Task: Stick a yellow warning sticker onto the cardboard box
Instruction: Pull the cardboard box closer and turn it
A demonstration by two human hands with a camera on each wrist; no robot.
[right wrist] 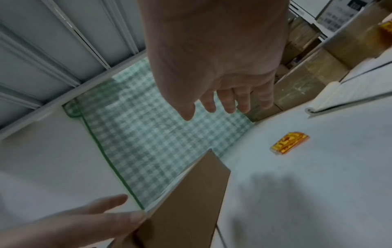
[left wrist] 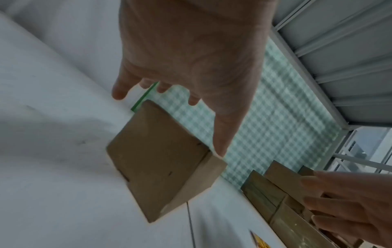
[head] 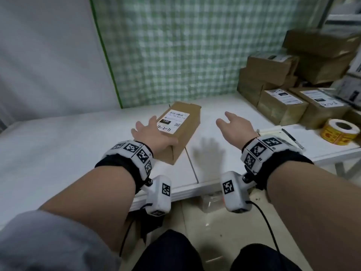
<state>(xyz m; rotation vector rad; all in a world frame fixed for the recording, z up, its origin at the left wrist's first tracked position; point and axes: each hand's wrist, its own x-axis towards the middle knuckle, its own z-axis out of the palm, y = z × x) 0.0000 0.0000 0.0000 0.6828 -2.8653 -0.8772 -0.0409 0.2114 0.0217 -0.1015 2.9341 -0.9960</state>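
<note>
— Two hands over the white desk (head: pixel 58 145), and neither holds anything. The left hand (head: pixel 154 133) lies with its palm on the near end of the cardboard box (head: pixel 185 132), fingers (left wrist: pixel 120 87) straight and spread.
— And the box itself?
— It lies flat at the middle of the desk, its long side running away from the person, with a white shipping label (head: pixel 173 121) on its top face, partly under the left hand.
— What about the other hand?
— The right hand (head: pixel 234 126) hovers just to the right of the box, clear of it and above the desk, fingers (right wrist: pixel 229 102) loosely extended and released; its shadow falls on the desk below.
— Any yellow sticker in sight?
— One loose yellow warning sticker (right wrist: pixel 289 142) lies flat on the desk, to the right of the box and well apart from it. A sticker roll (head: pixel 340 132) of yellow labels sits near the desk's right edge, with a pen (head: pixel 293 138) beside it.
— And behind?
— A stack of labelled parcels (head: pixel 283 106) at the right rear, and a green checked cloth (head: pixel 175 45) against the back wall.
</note>
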